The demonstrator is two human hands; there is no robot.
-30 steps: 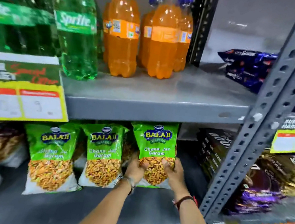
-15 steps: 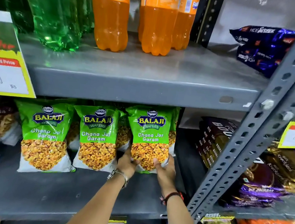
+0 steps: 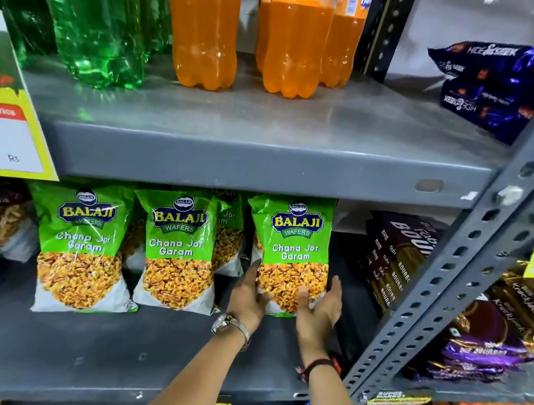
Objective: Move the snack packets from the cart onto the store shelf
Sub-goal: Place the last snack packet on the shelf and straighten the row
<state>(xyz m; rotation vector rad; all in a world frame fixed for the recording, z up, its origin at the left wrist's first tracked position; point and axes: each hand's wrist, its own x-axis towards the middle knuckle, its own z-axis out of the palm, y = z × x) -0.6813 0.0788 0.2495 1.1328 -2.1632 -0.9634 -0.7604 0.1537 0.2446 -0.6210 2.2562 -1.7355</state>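
Observation:
A green Balaji Chana Jor Garam snack packet (image 3: 293,250) stands upright on the grey lower shelf (image 3: 135,348), rightmost in its row. My left hand (image 3: 249,297) clasps its lower left edge. My right hand (image 3: 321,309) cups its lower right corner, thumb on the front. Two matching packets (image 3: 179,252) (image 3: 83,245) stand to its left, with more of the same behind them. The cart is out of view.
Green and orange soda bottles (image 3: 201,21) stand on the upper shelf (image 3: 247,161), just above the packets. A slanted perforated post (image 3: 480,239) rises right of my right arm. Dark biscuit packs (image 3: 395,258) fill the shelf beyond it. A yellow price tag (image 3: 0,137) hangs at left.
Both hands have pushed the packet deeper onto the shelf and set it more upright. My view has dropped lower and moved closer to the shelf.

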